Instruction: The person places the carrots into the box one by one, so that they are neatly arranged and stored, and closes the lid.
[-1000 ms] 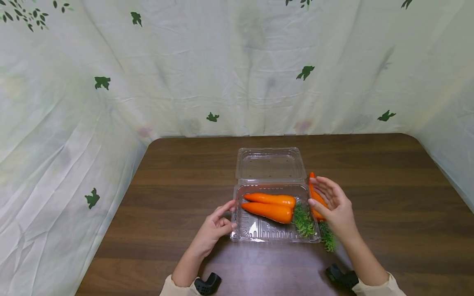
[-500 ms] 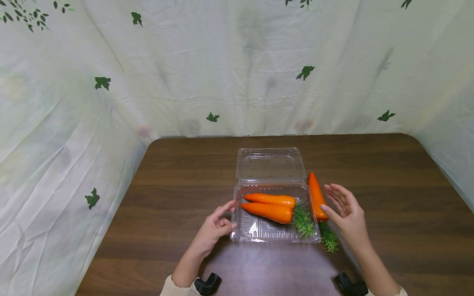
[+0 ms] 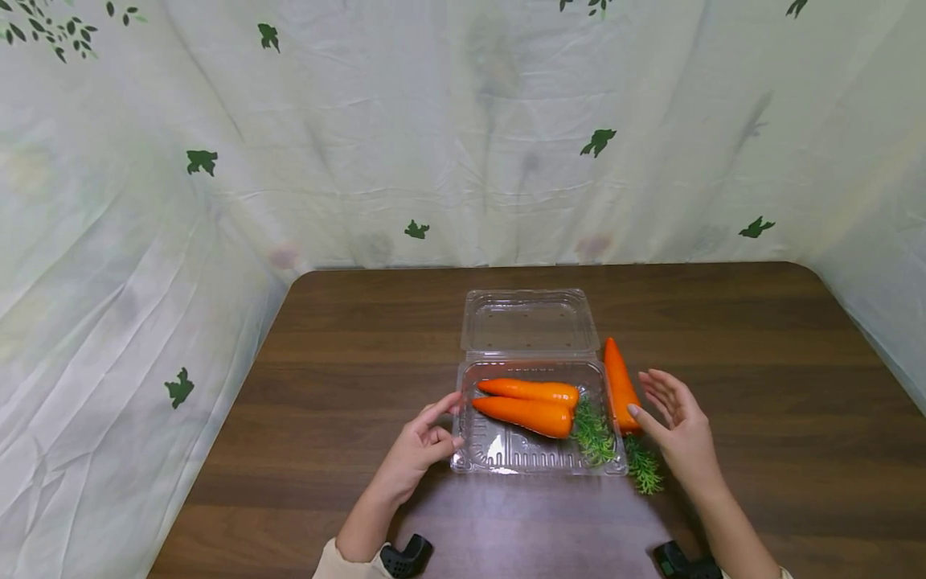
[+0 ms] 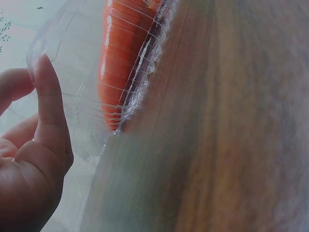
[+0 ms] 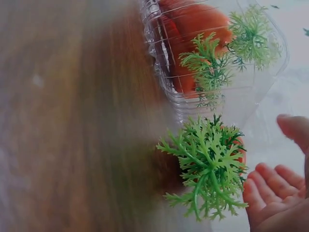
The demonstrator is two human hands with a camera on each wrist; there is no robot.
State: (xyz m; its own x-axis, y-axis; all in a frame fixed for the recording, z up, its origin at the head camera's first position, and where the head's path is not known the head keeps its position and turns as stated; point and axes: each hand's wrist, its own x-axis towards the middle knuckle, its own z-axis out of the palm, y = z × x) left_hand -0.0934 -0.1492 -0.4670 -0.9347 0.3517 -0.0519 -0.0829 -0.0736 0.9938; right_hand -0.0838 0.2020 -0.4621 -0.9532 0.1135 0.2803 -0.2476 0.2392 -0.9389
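Observation:
A clear plastic clamshell container [image 3: 506,458] lies unfolded on the table, its lid [image 3: 524,322] laid back away from me. Two orange carrots [image 3: 531,414] with green tops [image 3: 593,434] lie side by side in its base. My left hand [image 3: 415,446] touches the container's left rim with extended forefinger and thumb. Outside the right wall lies a third carrot [image 3: 619,390], its leafy top [image 5: 207,169] pointing towards me. Just right of that carrot is my right hand [image 3: 680,430], fingers loosely bent and apart from the thumb, whose tip is at the carrot's thick end.
The brown wooden table [image 3: 781,402] extends to both sides of the container. A pale curtain [image 3: 506,161] with green leaf prints hangs behind it and at the sides. Black wrist devices [image 3: 407,555] sit at both forearms.
My right hand has drawn back to the right from the third carrot, uncovering more of it, and then stayed nearly still. The left hand and the container have not moved.

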